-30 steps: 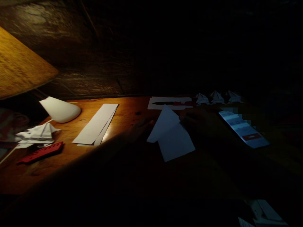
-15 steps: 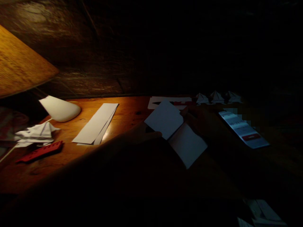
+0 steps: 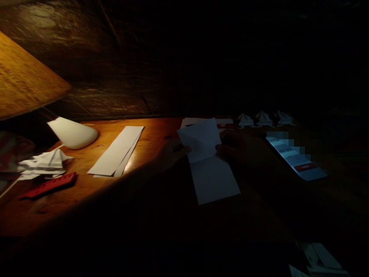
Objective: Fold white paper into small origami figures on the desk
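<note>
A white sheet of paper (image 3: 213, 177) with a crease across its middle is held up in the dim centre. My left hand (image 3: 174, 152) pinches its left edge, thumb on the front. On the opposite edge, my right hand (image 3: 230, 148) grips with its thumb near the crease; the other fingers are lost in shadow. Behind the sheet lie flat white papers (image 3: 190, 122) with a red object (image 3: 226, 126) on them, partly covered. Folded paper figures (image 3: 263, 119) stand in a row just right of these.
At left stand a lamp with a white base (image 3: 75, 132) and amber shade (image 3: 25, 80), crumpled folded paper (image 3: 47, 163) and a red perforated strip (image 3: 49, 185). Long paper strips (image 3: 115, 152) lie nearby. A lit phone (image 3: 296, 157) is at right, with pale papers (image 3: 323, 257) lower right.
The sheet has turned from a diagonal slant to nearly upright. My right hand has slid down its edge toward the crease, and my left hand has risen slightly.
</note>
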A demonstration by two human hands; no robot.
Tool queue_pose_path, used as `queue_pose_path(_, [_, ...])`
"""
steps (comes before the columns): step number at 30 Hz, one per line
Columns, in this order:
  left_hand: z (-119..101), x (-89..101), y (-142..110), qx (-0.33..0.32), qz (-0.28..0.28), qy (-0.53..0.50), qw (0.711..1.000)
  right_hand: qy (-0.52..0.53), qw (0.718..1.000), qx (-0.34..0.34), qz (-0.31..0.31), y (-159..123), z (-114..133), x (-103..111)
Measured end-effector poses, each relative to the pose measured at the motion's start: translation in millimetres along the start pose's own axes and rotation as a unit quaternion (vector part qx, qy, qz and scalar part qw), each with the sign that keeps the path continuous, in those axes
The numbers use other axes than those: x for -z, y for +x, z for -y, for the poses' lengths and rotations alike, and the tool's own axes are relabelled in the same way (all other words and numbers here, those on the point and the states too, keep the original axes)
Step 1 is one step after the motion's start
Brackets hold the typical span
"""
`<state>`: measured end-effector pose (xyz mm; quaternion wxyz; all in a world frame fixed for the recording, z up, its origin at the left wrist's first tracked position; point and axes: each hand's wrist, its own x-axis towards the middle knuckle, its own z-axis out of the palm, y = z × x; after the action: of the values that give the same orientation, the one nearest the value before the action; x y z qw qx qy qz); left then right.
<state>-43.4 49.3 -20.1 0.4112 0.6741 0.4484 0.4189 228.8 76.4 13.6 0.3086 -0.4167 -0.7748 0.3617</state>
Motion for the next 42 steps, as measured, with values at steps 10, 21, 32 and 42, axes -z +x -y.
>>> queue_pose_path(10, [0,-3.7,-2,-0.023,0.048,-0.034,0.998,0.012,1.0,0.006,-0.002,0,0,-1])
queue_pose_path(21, [-17,-7.7,-12,-0.297,0.053,0.366,0.88,-0.071,0.996,0.022,-0.058,8,-22,-5])
queue_pose_path(32, [-21,-25.1,-25,-0.268,0.254,0.351,0.86,-0.134,0.984,0.083,-0.079,6,-43,-17])
queue_pose_path(42, [-17,-24.5,-26,-0.265,0.267,0.352,0.857,-0.191,0.97,0.148,-0.023,-3,-11,-18])
